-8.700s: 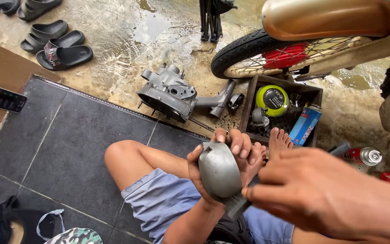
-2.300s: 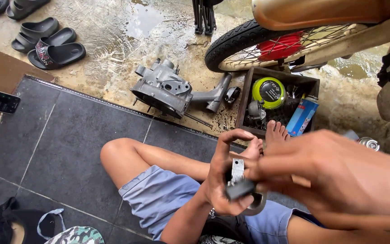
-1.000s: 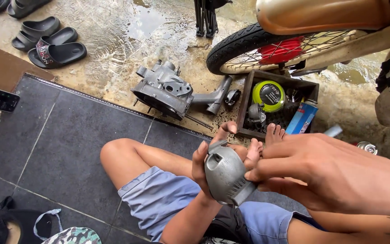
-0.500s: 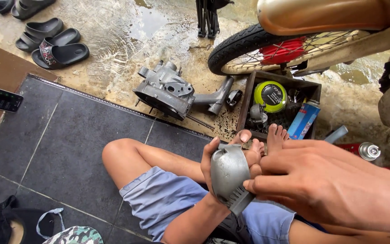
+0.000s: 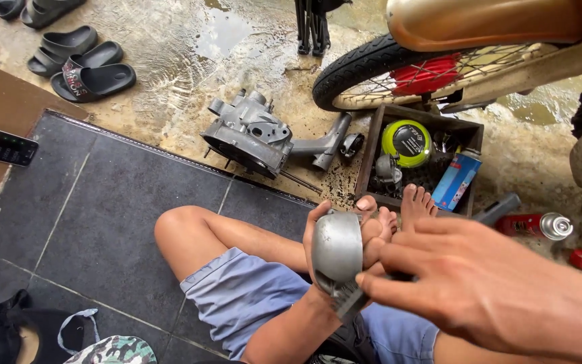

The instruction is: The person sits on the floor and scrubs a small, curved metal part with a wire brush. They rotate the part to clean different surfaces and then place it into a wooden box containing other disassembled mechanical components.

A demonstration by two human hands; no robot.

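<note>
Head view: person seated on dark floor tiles (image 5: 102,222), legs folded, in blue shorts. Left hand (image 5: 345,236) holds a rounded grey metal cover (image 5: 337,246) upright over the lap, fingers clenched round its rim. Right hand (image 5: 479,283) lies just beside the cover's lower edge, fingertips touching a dark part there; whether they grip it cannot be told. Beyond the feet, on wet concrete, lies a grey engine casing (image 5: 247,135), near a wooden box (image 5: 419,162) of tools. Motorcycle wheel (image 5: 399,74) stands behind the box; sandals (image 5: 82,64) well apart, upper left.
</note>
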